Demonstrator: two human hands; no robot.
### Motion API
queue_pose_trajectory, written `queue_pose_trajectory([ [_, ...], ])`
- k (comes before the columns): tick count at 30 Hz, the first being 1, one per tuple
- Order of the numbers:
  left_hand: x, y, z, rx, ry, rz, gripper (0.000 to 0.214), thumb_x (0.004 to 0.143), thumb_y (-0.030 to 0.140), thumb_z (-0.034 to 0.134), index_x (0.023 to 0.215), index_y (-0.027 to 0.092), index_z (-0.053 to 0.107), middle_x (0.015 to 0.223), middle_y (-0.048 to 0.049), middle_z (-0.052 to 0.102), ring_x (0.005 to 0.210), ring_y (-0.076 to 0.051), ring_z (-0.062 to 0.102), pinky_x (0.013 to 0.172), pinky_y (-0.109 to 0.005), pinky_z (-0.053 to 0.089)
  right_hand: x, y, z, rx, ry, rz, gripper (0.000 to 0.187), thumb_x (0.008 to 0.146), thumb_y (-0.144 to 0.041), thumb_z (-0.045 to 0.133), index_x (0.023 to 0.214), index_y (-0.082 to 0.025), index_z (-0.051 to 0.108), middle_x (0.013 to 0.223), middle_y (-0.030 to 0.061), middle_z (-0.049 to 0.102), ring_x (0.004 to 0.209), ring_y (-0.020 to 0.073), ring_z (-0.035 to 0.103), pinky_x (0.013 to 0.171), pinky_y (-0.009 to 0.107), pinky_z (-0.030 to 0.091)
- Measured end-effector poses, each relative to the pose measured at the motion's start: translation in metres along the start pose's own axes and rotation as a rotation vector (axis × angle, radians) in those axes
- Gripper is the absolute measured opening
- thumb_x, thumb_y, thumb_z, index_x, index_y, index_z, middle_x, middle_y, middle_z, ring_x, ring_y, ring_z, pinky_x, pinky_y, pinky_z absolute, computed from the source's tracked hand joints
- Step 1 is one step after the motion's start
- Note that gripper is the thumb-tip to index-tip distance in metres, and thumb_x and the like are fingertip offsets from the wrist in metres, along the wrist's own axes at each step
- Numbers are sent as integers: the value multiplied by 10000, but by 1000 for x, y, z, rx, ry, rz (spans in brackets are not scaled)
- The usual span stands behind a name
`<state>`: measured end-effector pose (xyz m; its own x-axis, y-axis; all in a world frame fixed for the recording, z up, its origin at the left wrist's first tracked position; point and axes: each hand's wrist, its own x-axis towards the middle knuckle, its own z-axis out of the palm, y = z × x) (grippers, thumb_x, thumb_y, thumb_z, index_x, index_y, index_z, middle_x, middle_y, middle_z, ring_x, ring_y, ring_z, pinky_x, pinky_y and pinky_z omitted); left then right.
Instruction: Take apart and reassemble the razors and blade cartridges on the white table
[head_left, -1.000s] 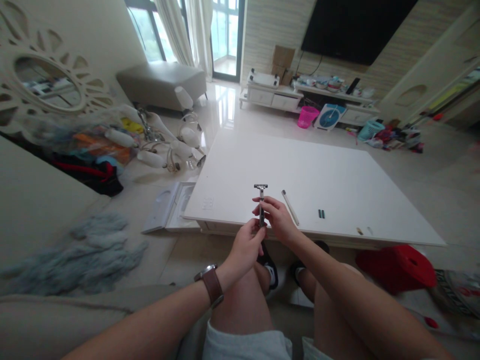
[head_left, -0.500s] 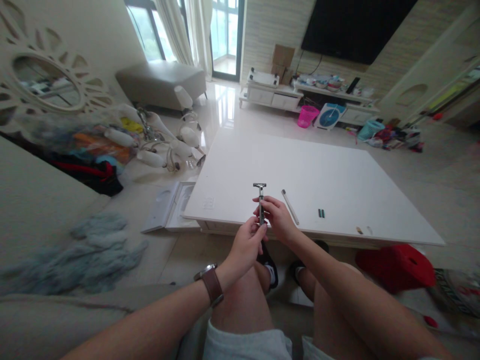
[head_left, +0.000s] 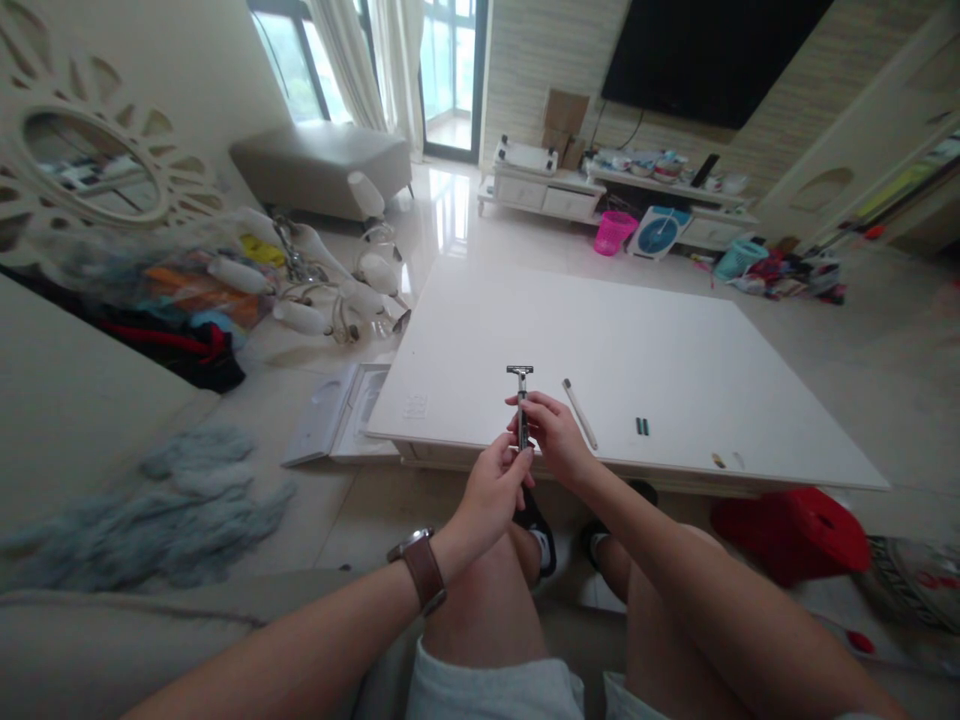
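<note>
A razor with a dark and silver handle stands head up between my two hands, over the near edge of the white table. My left hand, below a brown-strapped watch, pinches the lower end of the handle. Higher up, the fingers of my right hand close around the handle just under the head. Part of the handle is hidden by the fingers. To the right on the tabletop lie a slim white stick with a dark tip and two small dark-green pieces.
Small brown and clear bits lie near the table's right front edge. A red bin-like object stands on the floor at right. An opened white box and a white-shaded lamp fixture are at left.
</note>
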<state>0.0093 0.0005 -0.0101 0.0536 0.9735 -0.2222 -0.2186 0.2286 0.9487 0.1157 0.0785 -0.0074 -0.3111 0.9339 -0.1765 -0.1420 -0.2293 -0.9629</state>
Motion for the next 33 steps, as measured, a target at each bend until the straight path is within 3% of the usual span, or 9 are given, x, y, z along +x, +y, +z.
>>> queue_pose_trajectory([
  [33, -1, 0, -1, 0, -21, -24, 345, 837, 357, 577, 1104, 139, 558, 629, 56, 511, 413, -63, 419, 375, -178, 307, -1, 1, 0, -24, -3, 3, 253, 779, -403, 664, 855, -163, 684, 656, 16, 645, 623, 149, 588, 578, 264, 407],
])
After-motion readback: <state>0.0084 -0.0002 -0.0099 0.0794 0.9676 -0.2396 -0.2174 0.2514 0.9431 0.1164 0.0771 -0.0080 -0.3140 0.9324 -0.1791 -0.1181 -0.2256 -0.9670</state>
